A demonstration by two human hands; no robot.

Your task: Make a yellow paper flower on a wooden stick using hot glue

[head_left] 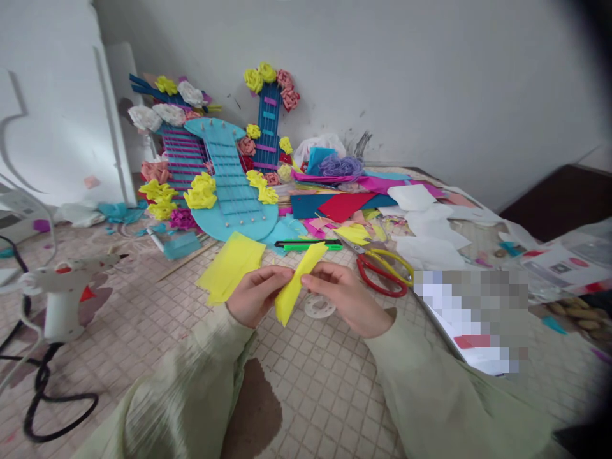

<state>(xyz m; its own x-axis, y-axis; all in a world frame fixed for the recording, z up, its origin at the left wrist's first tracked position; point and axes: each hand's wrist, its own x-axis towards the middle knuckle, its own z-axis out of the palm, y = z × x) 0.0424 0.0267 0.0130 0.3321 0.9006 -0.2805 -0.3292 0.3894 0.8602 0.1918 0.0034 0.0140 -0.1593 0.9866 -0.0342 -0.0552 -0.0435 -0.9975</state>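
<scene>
A folded strip of yellow crepe paper (300, 284) is pinched between my two hands over the middle of the table. My left hand (261, 294) grips its left edge with thumb and fingers, and my right hand (351, 296) pinches the right edge. More yellow paper sheets (234, 264) lie flat just behind my left hand. A white plastic ring (319, 307) rests on the table, partly behind my right hand. Scissors with red and yellow handles (382, 271) lie beyond that hand, and a green cutter (306, 246) lies behind the strip.
At the left stands a white glue gun (67, 293) with its black cable. Paper-flower-covered instrument models (229, 185) lean at the back. Coloured paper scraps and white paper pieces (430, 248) spread to the right. A phone (471, 325) with a blurred screen lies by my right forearm.
</scene>
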